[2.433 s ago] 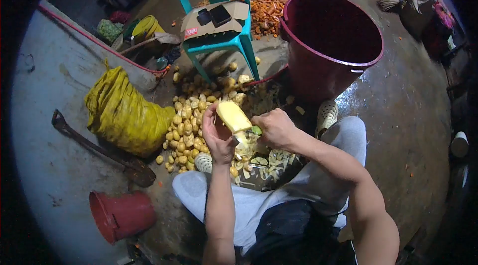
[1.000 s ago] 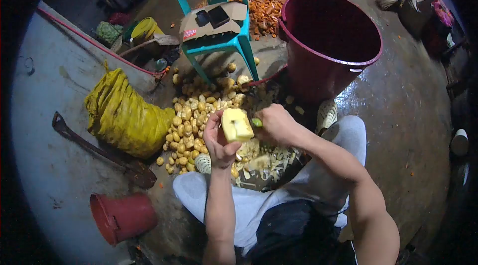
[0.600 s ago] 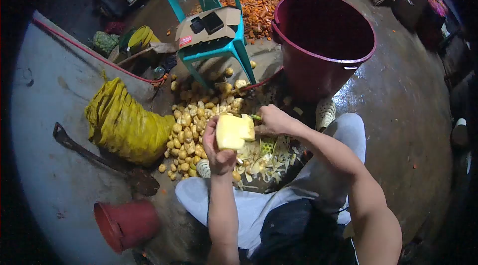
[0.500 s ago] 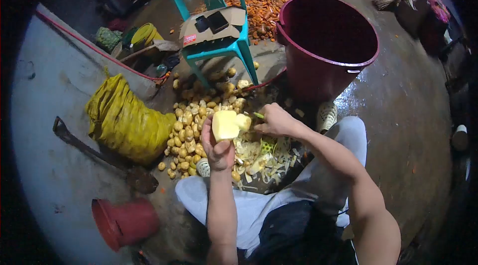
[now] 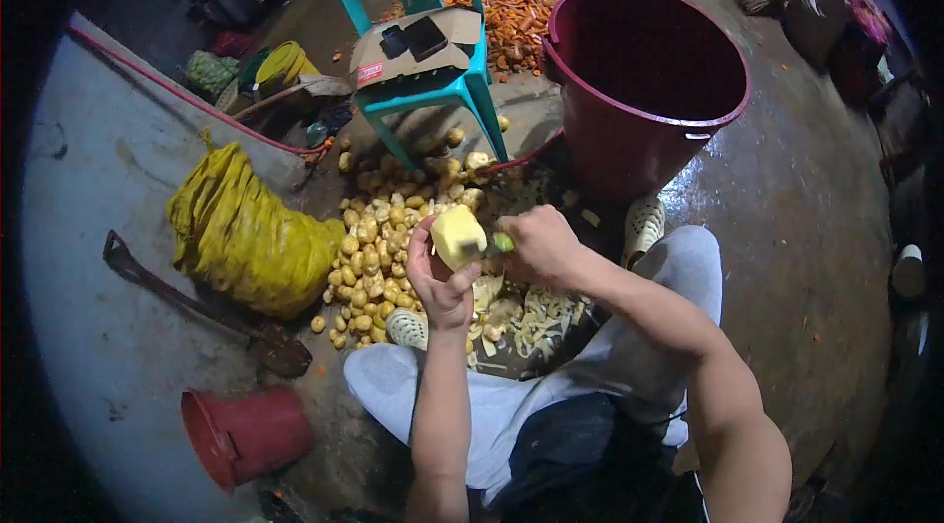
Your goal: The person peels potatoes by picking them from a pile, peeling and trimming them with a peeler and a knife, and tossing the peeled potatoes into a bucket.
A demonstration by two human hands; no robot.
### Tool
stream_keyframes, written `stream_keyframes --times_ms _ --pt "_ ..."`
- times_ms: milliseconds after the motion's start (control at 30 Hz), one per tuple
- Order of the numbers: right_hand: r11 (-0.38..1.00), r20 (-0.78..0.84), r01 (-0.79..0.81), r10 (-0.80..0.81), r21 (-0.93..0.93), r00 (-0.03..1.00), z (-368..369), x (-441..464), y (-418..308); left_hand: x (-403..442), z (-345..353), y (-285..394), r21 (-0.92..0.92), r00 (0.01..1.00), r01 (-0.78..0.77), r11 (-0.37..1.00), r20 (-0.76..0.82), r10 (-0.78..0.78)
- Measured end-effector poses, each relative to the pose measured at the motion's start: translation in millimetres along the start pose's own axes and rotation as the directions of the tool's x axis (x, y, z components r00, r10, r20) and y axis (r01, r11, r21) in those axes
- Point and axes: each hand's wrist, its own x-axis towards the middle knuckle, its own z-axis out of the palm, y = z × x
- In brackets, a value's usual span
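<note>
My left hand (image 5: 445,279) is closed around a large, pale yellow peeled potato (image 5: 456,231), with the palm turned up. Closed on a green-handled peeler (image 5: 502,242), my right hand (image 5: 543,243) is just to the right of the potato. The peeler's dark, blurred head is against the potato's lower right side. Under my hands, pale peelings (image 5: 551,319) lie scattered on the floor. A heap of unpeeled potatoes (image 5: 369,253) spreads to the left and beyond.
A tall dark red bin (image 5: 629,145) stands ahead on the right, beside a teal plastic chair (image 5: 470,102) bearing an open cardboard box. Behind is a pile of orange carrots (image 5: 521,7). To the left are a yellow sack (image 5: 251,233), a shovel (image 5: 187,302) and a red bucket (image 5: 256,435).
My left hand has turned the potato and moved slightly right. The peeler has come from beside the potato onto its lower right side, and my right hand has rotated.
</note>
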Motion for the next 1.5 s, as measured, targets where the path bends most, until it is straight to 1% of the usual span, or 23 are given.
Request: stream_keyframes --times_ms 100,167,267,367,433,467,500,567,667,700,767,833,900,1000,1033,1100,1133,1167,1233,1267,1300,1367,1500 --pt "0.997 0.069 -0.061 0.058 0.048 0.996 5 7 19 2 0 4 -0.055 0.998 0.047 0.997 0.045 -0.044" --pt "0.965 0.114 -0.094 0.067 0.244 0.991 1 6 10 3 -1 5 -0.090 0.997 0.059 0.994 0.058 -0.054" --pt "0.984 0.080 -0.079 0.067 0.160 0.995 -5 1 -8 1 0 5 -0.065 0.999 0.034 0.997 0.005 -0.033" --pt "0.996 0.067 -0.063 0.058 0.060 0.996 -3 -1 -11 -2 -2 6 -0.076 0.998 0.058 0.995 0.018 -0.056" --pt "0.992 0.141 -0.128 0.125 0.017 0.982 9 6 11 -4 0 5 -0.024 0.998 0.053 0.998 0.015 -0.053" --pt "0.967 0.173 -0.250 0.238 0.048 0.956 9 9 18 -5 -1 5 -0.037 0.997 0.060 0.998 0.060 -0.057" --pt "0.968 0.164 -0.248 0.237 0.046 0.958 9 10 22 -2 2 7 -0.050 0.992 0.063 0.997 0.112 -0.057" --pt "0.954 0.228 -0.249 0.208 0.166 0.951 13 11 30 -3 5 11 -0.067 0.990 0.075 0.995 0.128 -0.066" --pt "0.974 0.154 -0.201 0.184 0.103 0.971 13 12 31 0 -4 9 -0.264 0.992 0.112 0.958 0.084 -0.093" --pt "0.977 0.105 -0.194 0.184 0.094 0.977 12 14 31 -1 -6 10 -0.261 0.992 0.112 0.959 0.082 -0.094" --pt "0.964 0.085 -0.216 0.204 0.155 0.975 4 15 32 0 -6 11 -0.370 0.988 0.148 0.917 0.090 -0.123" --pt "0.906 -0.019 -0.216 0.239 0.364 0.971 1 20 39 1 -5 13 -0.367 0.988 0.156 0.917 0.072 -0.139" --pt "0.784 -0.077 -0.259 0.362 0.565 0.929 -6 28 43 1 -4 14 -0.255 0.978 0.203 0.945 0.105 -0.182" --pt "0.666 -0.121 -0.201 0.403 0.718 0.907 -12 40 50 -5 2 11 -0.187 0.959 0.278 0.942 0.114 -0.260" --pt "0.665 -0.121 -0.202 0.407 0.719 0.905 -13 40 48 -6 2 7 -0.186 0.957 0.282 0.941 0.116 -0.264" --pt "0.754 -0.157 -0.231 0.404 0.614 0.901 -19 38 40 -7 2 -2 -0.157 0.932 0.339 0.927 0.192 -0.308" --pt "0.782 -0.242 -0.140 0.350 0.607 0.905 -18 38 33 -11 6 0 -0.151 0.914 0.385 0.911 0.196 -0.354" --pt "0.780 -0.242 -0.143 0.355 0.609 0.903 -21 38 33 -11 8 1 -0.149 0.912 0.389 0.909 0.198 -0.359" --pt "0.917 -0.181 -0.244 0.311 0.316 0.933 -27 40 36 -12 12 2 -0.090 0.896 0.418 0.904 0.206 -0.393" --pt "0.951 -0.204 -0.168 0.224 0.259 0.953 -30 39 39 -11 11 0 -0.080 0.898 0.416 0.906 0.191 -0.396" --pt "0.951 -0.205 -0.169 0.225 0.258 0.953 -32 39 41 -11 10 0 -0.081 0.898 0.417 0.905 0.193 -0.396" --pt "0.994 -0.213 -0.086 0.099 0.071 0.972 -35 40 45 -12 8 0 -0.032 0.891 0.431 0.902 0.174 -0.420" --pt "0.998 -0.197 -0.054 0.058 0.028 0.979 -37 42 43 -12 7 -4 -0.042 0.888 0.419 0.907 0.226 -0.400"
